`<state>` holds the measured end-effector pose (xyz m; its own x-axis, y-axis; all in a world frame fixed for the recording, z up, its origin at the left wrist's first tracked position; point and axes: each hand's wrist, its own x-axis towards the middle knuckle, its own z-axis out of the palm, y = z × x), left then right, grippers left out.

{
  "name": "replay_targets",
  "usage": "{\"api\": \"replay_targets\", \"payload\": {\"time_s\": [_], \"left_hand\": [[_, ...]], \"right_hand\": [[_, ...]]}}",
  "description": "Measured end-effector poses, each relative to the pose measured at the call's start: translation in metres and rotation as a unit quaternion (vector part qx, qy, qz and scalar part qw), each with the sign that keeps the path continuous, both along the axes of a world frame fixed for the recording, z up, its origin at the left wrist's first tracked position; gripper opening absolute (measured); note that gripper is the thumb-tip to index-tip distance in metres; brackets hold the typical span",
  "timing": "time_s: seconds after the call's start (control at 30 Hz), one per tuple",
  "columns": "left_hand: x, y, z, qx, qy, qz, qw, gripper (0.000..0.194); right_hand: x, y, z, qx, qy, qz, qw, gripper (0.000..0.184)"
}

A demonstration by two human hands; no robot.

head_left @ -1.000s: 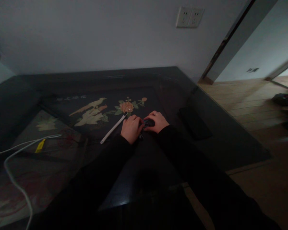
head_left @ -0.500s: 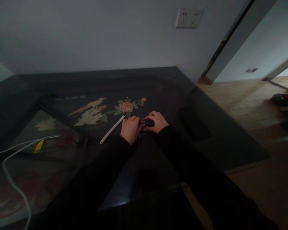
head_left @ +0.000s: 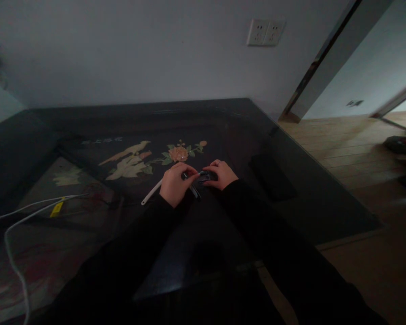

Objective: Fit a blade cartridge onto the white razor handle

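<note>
Over the dark glass tabletop, a small black object (head_left: 206, 176) with shiny parts is held between my hands; its kind is too dim to make out. My right hand (head_left: 223, 175) is closed around its right side, thumb below and fingers above. Thumb and fingertips of my left hand (head_left: 176, 183) pinch at its left end. Partly hidden by the left hand lies a slim white handle (head_left: 151, 193) with a hole in its end. Just under my left fingers a thin dark piece with a pale edge (head_left: 194, 192) slants down to the right.
A flat black case-like thing (head_left: 272, 176) lies to the right on the table (head_left: 311, 198). White cables (head_left: 11, 253) with a yellow tag (head_left: 57, 209) run along the left. Bird and flower pictures show in the tabletop. A wall with sockets (head_left: 265, 32) stands behind.
My left hand has shifted left and turned, covering more of the white handle and exposing the thin dark piece. My right hand has barely moved and keeps its grip on the black object.
</note>
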<state>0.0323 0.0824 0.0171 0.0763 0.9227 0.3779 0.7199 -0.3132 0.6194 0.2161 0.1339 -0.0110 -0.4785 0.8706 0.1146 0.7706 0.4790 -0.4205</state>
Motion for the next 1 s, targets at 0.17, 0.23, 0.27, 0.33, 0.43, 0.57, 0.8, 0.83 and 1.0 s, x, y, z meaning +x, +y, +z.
{"api": "replay_targets", "payload": {"time_s": [0.17,0.23,0.27,0.33,0.43,0.57,0.8,0.83,1.0], "left_hand": [[-0.027,-0.028,-0.006,-0.074,-0.086,-0.022,0.993,0.011],[-0.036,-0.037,-0.008,-0.117,-0.119,-0.015,0.986,0.014],[-0.039,-0.040,-0.008,-0.140,-0.136,-0.012,0.981,0.016],[-0.043,-0.042,-0.007,-0.169,-0.169,-0.017,0.971,0.017],[-0.044,-0.043,-0.004,-0.172,-0.206,-0.036,0.963,0.017],[-0.042,-0.043,-0.003,-0.215,-0.251,-0.050,0.942,0.019],[-0.041,-0.045,-0.005,-0.299,-0.333,-0.054,0.893,0.026],[-0.041,-0.045,-0.005,-0.304,-0.340,-0.051,0.889,0.026],[-0.039,-0.045,-0.005,-0.306,-0.355,-0.044,0.882,0.025]], "right_hand": [[-0.004,-0.010,0.012,0.022,0.008,-0.003,1.000,0.065],[-0.007,-0.019,0.018,0.062,0.050,0.017,0.997,0.055],[-0.010,-0.024,0.021,0.089,0.080,0.035,0.992,0.047],[-0.016,-0.034,0.025,0.138,0.131,0.085,0.978,0.033],[-0.026,-0.049,0.027,0.194,0.160,0.159,0.955,0.027],[-0.032,-0.057,0.024,0.206,0.149,0.195,0.947,0.024],[-0.033,-0.057,0.021,0.237,0.143,0.196,0.941,0.019],[-0.033,-0.057,0.021,0.243,0.143,0.197,0.939,0.020],[-0.033,-0.059,0.023,0.228,0.133,0.198,0.944,0.020]]}}
